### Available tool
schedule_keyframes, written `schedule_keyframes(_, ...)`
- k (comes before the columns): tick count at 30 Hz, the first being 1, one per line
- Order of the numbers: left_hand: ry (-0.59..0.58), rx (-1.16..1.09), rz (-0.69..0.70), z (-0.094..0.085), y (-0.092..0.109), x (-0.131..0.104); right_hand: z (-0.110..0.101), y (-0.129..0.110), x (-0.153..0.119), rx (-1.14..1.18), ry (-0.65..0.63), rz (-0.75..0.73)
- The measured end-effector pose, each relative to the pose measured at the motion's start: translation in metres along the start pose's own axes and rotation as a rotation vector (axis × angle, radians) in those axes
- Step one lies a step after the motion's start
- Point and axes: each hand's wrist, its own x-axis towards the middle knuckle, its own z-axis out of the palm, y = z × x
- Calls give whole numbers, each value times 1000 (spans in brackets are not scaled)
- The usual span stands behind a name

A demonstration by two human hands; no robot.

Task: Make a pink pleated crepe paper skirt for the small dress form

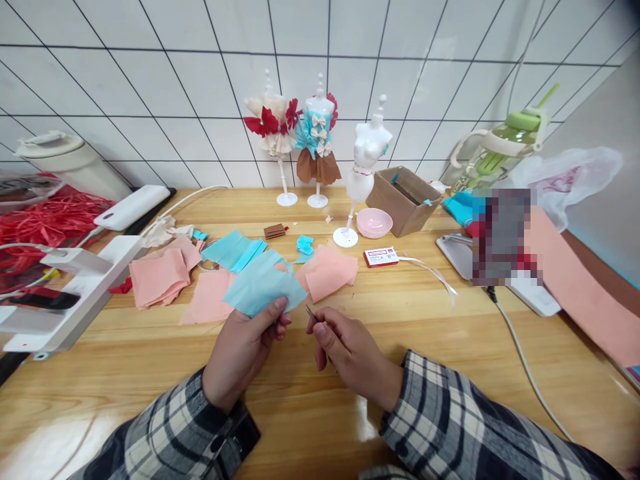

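Observation:
My left hand pinches a light blue sheet of thin crepe-like paper between thumb and fingers, above the table. To its right, my right hand is closed around a small pointed metal tool. Only the narrow tip shows, close to the sheet's right corner and apart from it. Behind the held sheet lie more blue sheets. Peach sheets rest on both sides: a stack at left, a single piece nearer, and a folded pile at right.
Behind stand two dressed mini mannequins and a bare white one. A pink bowl and cardboard box are beside it. A power strip lies left; a white cable crosses the right side.

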Motion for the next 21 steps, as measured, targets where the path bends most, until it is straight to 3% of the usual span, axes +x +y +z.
schedule_keyframes(16, -93, 177, -35, 2, -7, -4, 2, -2, 0, 151, 82, 33)
schedule_keyframes(21, -89, 6, 16, 0, -4, -2, -2, -2, 0, 40, 59, 9)
